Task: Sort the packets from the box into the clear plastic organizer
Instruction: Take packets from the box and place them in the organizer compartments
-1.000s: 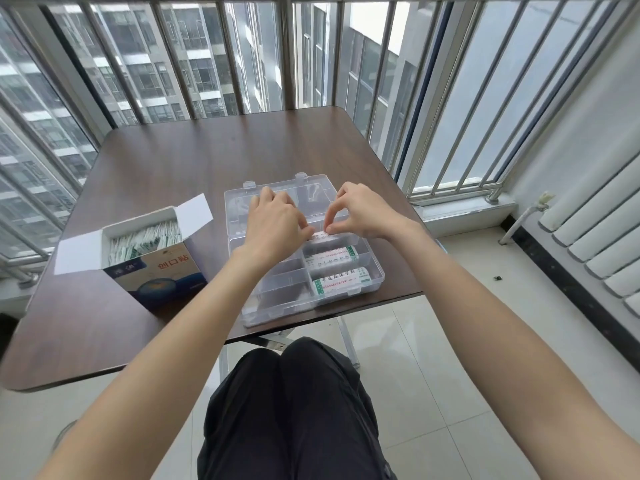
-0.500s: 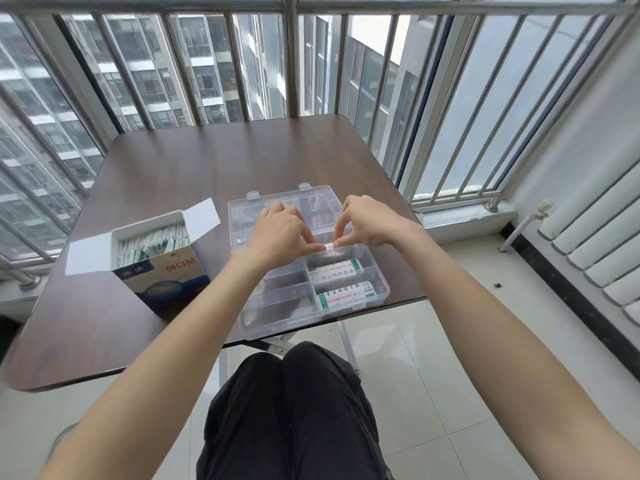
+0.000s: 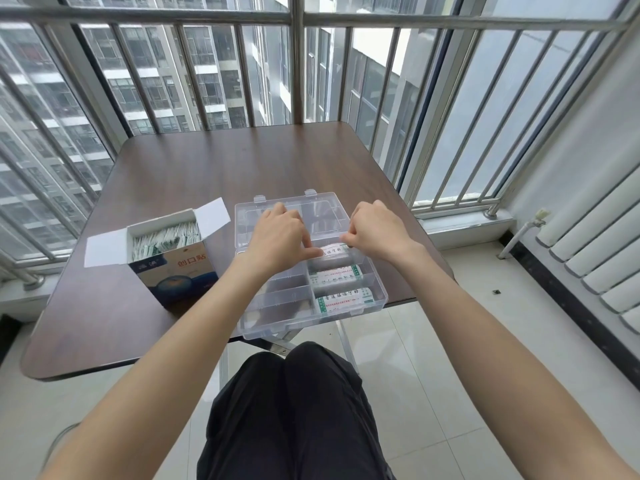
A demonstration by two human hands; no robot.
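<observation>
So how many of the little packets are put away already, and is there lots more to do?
Two right-hand compartments of the organizer already hold packet stacks. Both hands, left hand and right hand, are settling a third stack into the far right compartment. The box still looks full of packets, and the left compartments look unfilled, so plenty remains.

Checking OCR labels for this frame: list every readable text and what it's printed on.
"创口贴": orange print on the front of the open cardboard box.
Small lettering left of it on the box: too blurred to read.
Packets in the clear plastic organizer: the nearest stack carries a row of black characters, not sharp enough to quote.
Middle stack and the stack under both hands: print unreadable.
Packets in the box: too small.
</observation>
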